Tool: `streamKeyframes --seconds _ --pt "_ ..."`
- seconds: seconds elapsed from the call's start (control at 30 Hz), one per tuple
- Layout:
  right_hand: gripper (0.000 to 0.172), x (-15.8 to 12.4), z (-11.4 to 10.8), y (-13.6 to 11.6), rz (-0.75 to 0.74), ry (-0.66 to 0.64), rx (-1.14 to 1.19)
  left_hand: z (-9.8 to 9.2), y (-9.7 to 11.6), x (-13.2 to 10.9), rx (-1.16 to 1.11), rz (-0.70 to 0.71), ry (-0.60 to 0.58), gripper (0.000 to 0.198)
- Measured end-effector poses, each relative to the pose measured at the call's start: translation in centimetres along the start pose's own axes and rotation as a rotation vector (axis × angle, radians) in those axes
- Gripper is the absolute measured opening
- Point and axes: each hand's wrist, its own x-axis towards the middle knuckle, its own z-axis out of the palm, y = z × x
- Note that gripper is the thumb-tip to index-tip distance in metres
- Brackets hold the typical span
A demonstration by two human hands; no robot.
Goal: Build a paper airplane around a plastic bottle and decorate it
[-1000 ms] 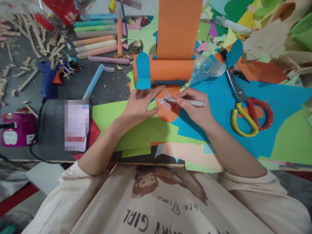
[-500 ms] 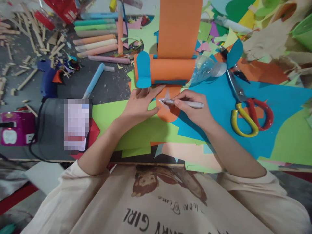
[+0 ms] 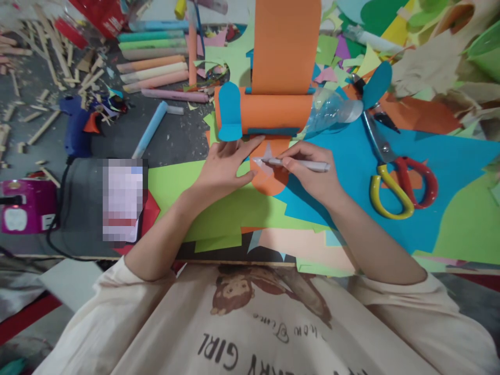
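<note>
My left hand (image 3: 224, 166) lies flat with its fingers spread, pressing down a small pale paper scrap (image 3: 265, 162) on an orange paper cut-out (image 3: 269, 182). My right hand (image 3: 312, 174) is closed around a grey pen (image 3: 308, 165), whose tip touches the pale scrap. Just beyond the hands stands an orange paper roll (image 3: 275, 112) with a blue rounded flap (image 3: 229, 112) at its left end and an orange sheet rising from it. A clear plastic bottle (image 3: 332, 112) lies at the roll's right end.
Scissors with red and yellow handles (image 3: 394, 179) lie on a large blue sheet (image 3: 449, 172) to the right. Green sheets (image 3: 172, 182) cover the near table. Pastel marker pens (image 3: 152, 65), a blue glue gun (image 3: 78, 127), wood sticks and a magenta box (image 3: 25, 205) lie left.
The pen tip shifted slightly over the pale scrap, first left and then back a little. The left hand stayed in place.
</note>
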Motion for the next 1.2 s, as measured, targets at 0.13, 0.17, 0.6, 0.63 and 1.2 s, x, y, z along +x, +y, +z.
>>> streamKeyframes --seconds 0.13,0.17,0.6,0.63,1.2 --pt "0.011 0.0 0.0 -0.1 -0.006 0.02 0.022 0.0 -0.1 0.0 -0.01 0.002 0.0 0.061" --pt "0.012 0.0 0.0 -0.1 -0.007 0.02 0.021 0.1 -0.1 0.0 -0.01 0.004 -0.001 0.061" --pt "0.013 0.0 -0.1 0.0 -0.017 -0.048 0.041 -0.1 0.0 0.0 -0.006 -0.006 -0.01 0.063" --pt "0.013 0.0 -0.1 0.1 -0.031 -0.045 0.048 -0.1 0.0 0.0 -0.012 -0.002 -0.007 0.063" --pt "0.019 -1.0 -0.3 0.1 -0.064 0.002 0.188 0.0 0.0 0.0 0.005 -0.013 -0.017 0.062"
